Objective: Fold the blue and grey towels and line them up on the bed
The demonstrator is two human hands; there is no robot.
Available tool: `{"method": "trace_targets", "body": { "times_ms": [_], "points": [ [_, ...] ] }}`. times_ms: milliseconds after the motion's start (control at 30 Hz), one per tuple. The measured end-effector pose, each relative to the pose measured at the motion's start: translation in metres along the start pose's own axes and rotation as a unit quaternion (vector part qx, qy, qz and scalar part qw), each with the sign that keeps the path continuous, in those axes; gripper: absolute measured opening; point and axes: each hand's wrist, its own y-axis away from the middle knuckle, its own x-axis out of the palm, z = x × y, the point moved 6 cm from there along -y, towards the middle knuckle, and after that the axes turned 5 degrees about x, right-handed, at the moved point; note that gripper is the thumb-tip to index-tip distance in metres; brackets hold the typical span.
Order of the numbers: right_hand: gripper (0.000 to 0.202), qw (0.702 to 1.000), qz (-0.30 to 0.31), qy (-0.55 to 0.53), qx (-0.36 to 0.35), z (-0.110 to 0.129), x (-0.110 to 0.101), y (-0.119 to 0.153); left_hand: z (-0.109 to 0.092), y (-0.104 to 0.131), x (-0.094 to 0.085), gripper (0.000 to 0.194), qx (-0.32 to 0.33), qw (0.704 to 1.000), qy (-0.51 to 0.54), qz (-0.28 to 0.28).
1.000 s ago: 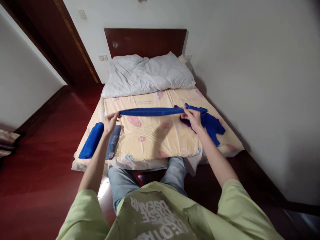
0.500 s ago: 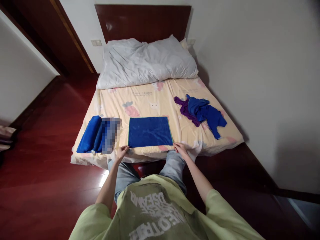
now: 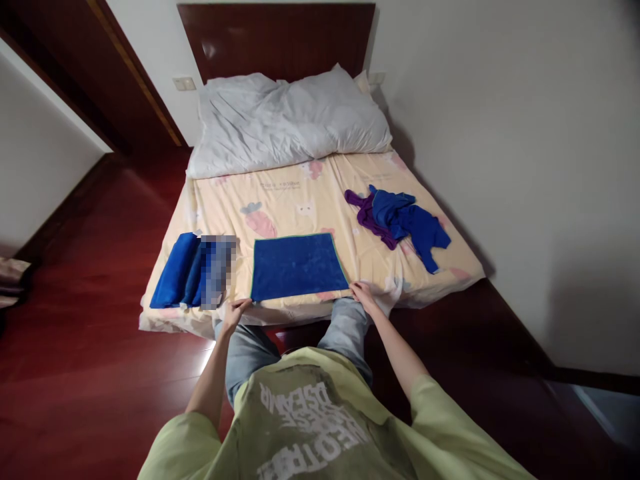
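Note:
A blue towel with a green edge lies spread flat near the foot of the bed. My left hand pinches its near left corner. At the near right corner, the fingers of my right hand are closed on the same towel. Left of it rest folded blue cloths, partly covered by a blurred patch. To the right lies a loose heap of blue cloths with a purple cloth among them.
The bed has a pale yellow printed sheet. A grey-white quilt or pillow pile lies before the dark headboard. A wall runs along the right, and dark red floor shows on the left.
Both hands have moved slightly apart, stretching the towel's near edge a little wider. The view has shifted slightly; the other cloths lie as before.

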Motion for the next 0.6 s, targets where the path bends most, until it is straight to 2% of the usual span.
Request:
{"method": "trace_targets", "body": {
  "times_ms": [200,433,600],
  "points": [
    [0.037,0.999,-0.015,0.038,-0.010,-0.012,-0.008,0.003,0.011,0.002,0.003,0.035,0.003,0.998,-0.026,0.050],
    [0.047,0.999,0.021,0.031,-0.003,-0.008,0.002,0.001,0.003,-0.003,0.009,0.052,-0.002,1.000,-0.020,-0.005],
    [0.052,0.996,0.060,0.063,-0.008,-0.005,0.003,0.004,0.007,0.002,0.015,0.054,-0.001,0.998,-0.038,0.056]
  ]
}}
